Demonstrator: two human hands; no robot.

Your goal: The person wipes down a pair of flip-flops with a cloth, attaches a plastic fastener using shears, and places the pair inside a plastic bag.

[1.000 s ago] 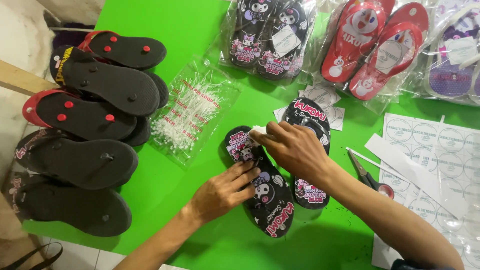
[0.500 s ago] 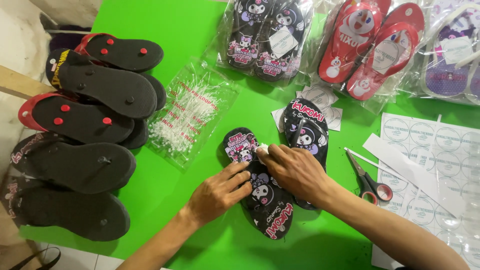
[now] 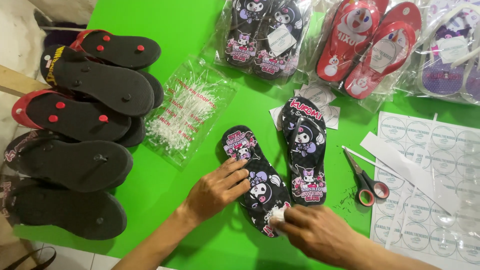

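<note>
Pressing flat on the black printed sandal (image 3: 260, 182), the left hand (image 3: 216, 190) stays released while the right hand (image 3: 315, 232) pinches a white wad (image 3: 277, 216).

Heel of the black printed sandal (image 3: 260, 185) under the right hand (image 3: 320, 232).

Scissors (image 3: 367, 181) beside a sticker sheet (image 3: 440, 200), a bag of white loop pins (image 3: 187, 112), stacked black sandals (image 3: 75, 135).
</note>
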